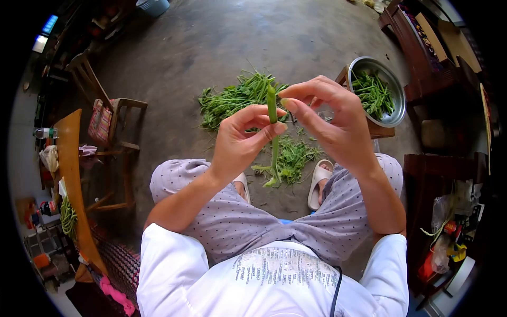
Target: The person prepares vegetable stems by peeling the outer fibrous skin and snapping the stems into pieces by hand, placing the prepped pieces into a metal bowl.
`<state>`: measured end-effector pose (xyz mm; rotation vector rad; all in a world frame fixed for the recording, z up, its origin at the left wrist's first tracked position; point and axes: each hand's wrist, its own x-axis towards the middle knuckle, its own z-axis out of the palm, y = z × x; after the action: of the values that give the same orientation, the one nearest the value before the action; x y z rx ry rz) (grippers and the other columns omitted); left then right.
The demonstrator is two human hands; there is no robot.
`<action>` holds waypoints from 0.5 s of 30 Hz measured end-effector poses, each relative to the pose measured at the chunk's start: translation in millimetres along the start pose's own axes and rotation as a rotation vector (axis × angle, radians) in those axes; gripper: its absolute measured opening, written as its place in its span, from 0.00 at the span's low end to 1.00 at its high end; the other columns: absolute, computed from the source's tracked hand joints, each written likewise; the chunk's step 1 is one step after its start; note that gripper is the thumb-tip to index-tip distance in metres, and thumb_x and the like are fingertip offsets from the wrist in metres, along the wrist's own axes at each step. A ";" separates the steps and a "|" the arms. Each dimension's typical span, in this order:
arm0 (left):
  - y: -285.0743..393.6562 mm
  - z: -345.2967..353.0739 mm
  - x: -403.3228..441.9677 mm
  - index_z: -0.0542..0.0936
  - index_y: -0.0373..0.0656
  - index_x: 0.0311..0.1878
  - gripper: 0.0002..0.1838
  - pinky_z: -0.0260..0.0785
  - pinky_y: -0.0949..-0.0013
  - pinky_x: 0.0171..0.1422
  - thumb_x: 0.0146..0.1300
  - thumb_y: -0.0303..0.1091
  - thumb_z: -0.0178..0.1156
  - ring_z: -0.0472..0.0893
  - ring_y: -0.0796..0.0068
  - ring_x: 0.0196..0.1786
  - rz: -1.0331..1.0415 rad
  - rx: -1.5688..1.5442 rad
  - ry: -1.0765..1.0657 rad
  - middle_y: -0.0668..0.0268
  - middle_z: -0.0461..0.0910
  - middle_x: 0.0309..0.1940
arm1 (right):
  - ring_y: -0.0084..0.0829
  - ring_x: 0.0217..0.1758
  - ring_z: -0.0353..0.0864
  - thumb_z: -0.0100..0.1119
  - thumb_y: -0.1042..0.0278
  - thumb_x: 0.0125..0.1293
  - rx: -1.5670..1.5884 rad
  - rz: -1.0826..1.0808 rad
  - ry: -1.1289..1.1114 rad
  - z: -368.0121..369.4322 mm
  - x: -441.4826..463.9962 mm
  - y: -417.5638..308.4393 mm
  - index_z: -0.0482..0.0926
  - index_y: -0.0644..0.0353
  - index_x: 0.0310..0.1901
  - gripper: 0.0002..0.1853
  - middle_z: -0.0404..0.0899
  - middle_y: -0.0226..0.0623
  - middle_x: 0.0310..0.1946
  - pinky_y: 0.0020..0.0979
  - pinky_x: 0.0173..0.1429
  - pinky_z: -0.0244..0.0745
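Observation:
In front of me, my left hand (245, 134) pinches a long green vegetable stem (274, 142) between thumb and fingertips. The stem stands nearly upright, with its pale, ragged lower end hanging over the floor. My right hand (334, 119) is just right of the stem's upper part, thumb and forefinger drawn together in a pinch. Whatever lies between those fingertips is too small to make out. Beyond my hands a large heap of leafy green stems (232, 103) lies on the floor. A smaller pile of leafy trimmings (293, 158) is between my feet.
At the right, a metal basin (402, 108) of green stems (372, 95) rests on a wooden stool (381, 130). A wooden chair (108, 113) and a wooden table edge (79, 185) are at the left. Dark wooden furniture (417, 68) stands along the right.

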<state>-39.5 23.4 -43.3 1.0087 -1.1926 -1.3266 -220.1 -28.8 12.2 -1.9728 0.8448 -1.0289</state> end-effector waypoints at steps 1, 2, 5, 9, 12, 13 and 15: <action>-0.8 2.4 -0.5 0.80 0.41 0.49 0.14 0.74 0.78 0.45 0.60 0.29 0.66 0.81 0.84 0.39 0.019 0.001 0.007 0.69 0.83 0.39 | 0.19 0.35 0.77 0.63 0.71 0.62 -0.021 -0.004 0.011 1.1 0.4 -0.8 0.83 0.62 0.42 0.08 0.81 0.32 0.33 0.21 0.37 0.69; -1.1 3.9 -0.5 0.80 0.41 0.49 0.14 0.75 0.78 0.45 0.60 0.27 0.66 0.81 0.83 0.40 0.039 0.002 0.015 0.68 0.83 0.40 | 0.19 0.35 0.77 0.63 0.71 0.62 -0.021 -0.003 0.011 2.7 0.8 -2.0 0.83 0.62 0.42 0.08 0.81 0.32 0.33 0.21 0.37 0.69; -1.7 7.0 -0.1 0.80 0.40 0.48 0.14 0.76 0.78 0.45 0.58 0.25 0.66 0.81 0.81 0.40 0.065 0.000 0.037 0.68 0.82 0.40 | 0.27 0.31 0.79 0.64 0.73 0.58 0.034 0.057 0.072 5.3 0.6 -3.6 0.84 0.63 0.37 0.06 0.81 0.37 0.28 0.26 0.34 0.71; -1.8 7.2 1.7 0.81 0.40 0.46 0.12 0.78 0.77 0.43 0.58 0.24 0.66 0.82 0.80 0.38 0.124 0.106 0.077 0.68 0.79 0.37 | 0.27 0.28 0.81 0.64 0.73 0.58 -0.024 0.071 0.080 4.1 0.4 -4.1 0.84 0.63 0.36 0.05 0.82 0.37 0.28 0.26 0.33 0.73; 0.4 8.4 2.9 0.83 0.40 0.45 0.11 0.79 0.76 0.38 0.57 0.24 0.66 0.83 0.79 0.36 0.160 0.184 0.108 0.68 0.77 0.34 | 0.26 0.28 0.81 0.63 0.74 0.58 -0.068 0.085 0.077 4.3 -0.5 -5.2 0.84 0.63 0.36 0.05 0.82 0.37 0.27 0.25 0.33 0.74; 2.7 8.9 3.1 0.83 0.40 0.45 0.11 0.79 0.76 0.38 0.57 0.24 0.66 0.83 0.79 0.35 0.176 0.227 0.120 0.68 0.77 0.33 | 0.25 0.28 0.81 0.63 0.75 0.57 -0.087 0.091 0.080 4.8 -0.6 -5.7 0.84 0.63 0.36 0.05 0.82 0.37 0.27 0.25 0.33 0.74; 5.0 9.1 2.9 0.83 0.41 0.44 0.11 0.79 0.76 0.37 0.57 0.24 0.66 0.83 0.79 0.35 0.193 0.271 0.132 0.68 0.77 0.33 | 0.23 0.29 0.81 0.62 0.75 0.59 -0.021 0.142 0.055 6.0 0.1 -6.3 0.83 0.64 0.36 0.05 0.83 0.36 0.27 0.24 0.33 0.73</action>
<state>-47.9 21.7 -36.8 1.1233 -1.3556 -0.9508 -213.6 -23.8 15.1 -1.8795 1.0145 -0.9985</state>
